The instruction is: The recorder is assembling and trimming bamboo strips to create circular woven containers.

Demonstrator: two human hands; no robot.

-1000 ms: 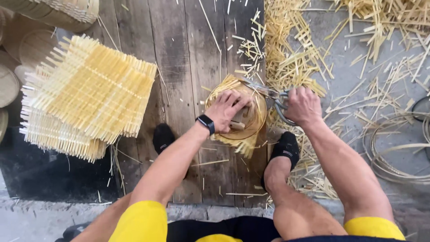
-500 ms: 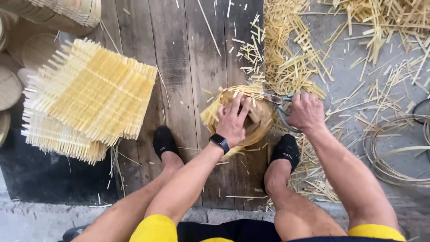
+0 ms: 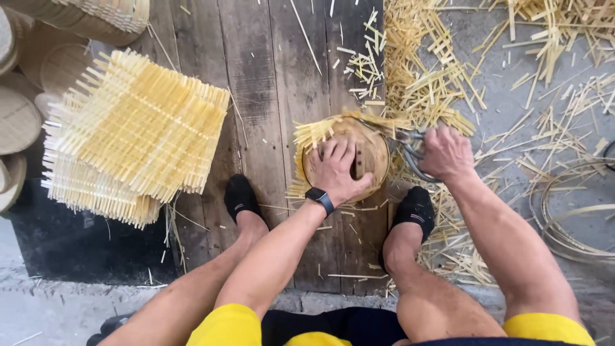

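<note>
Bamboo, pale yellow, woven into a mat point(image 3: 320, 131) and pinned under a round wooden disc point(image 3: 368, 154) on the dark plank board point(image 3: 256, 77).

Head view, left side. Left hand point(image 3: 339, 172) flat on top of the disc, palm down, fingers spread and pointing away from the body, pressing rather than gripping; nothing closed inside it. Black wrist watch point(image 3: 319, 197) just behind. Untrimmed strip ends fanning out beyond the fingertips and to the hand's outer side. Stack of square woven mats point(image 3: 131, 138) well apart, further out on that side.

Head view, right side. Right hand point(image 3: 446, 154) curled tight around the handles of metal shears point(image 3: 410, 150), knuckles up. Blades reaching inward from this hand toward the disc's far rim, long axis running roughly across, from right hand to left. Cutting point just beyond the left fingertips, nearer the right hand. How wide the blades stand: cannot tell, too small.

Past the right hand, loose cut strips point(image 3: 435, 77) heaped near; coiled bamboo hoops point(image 3: 570, 211) on its outer side. Black-socked feet point(image 3: 416, 208) flanking the disc below both hands.
</note>
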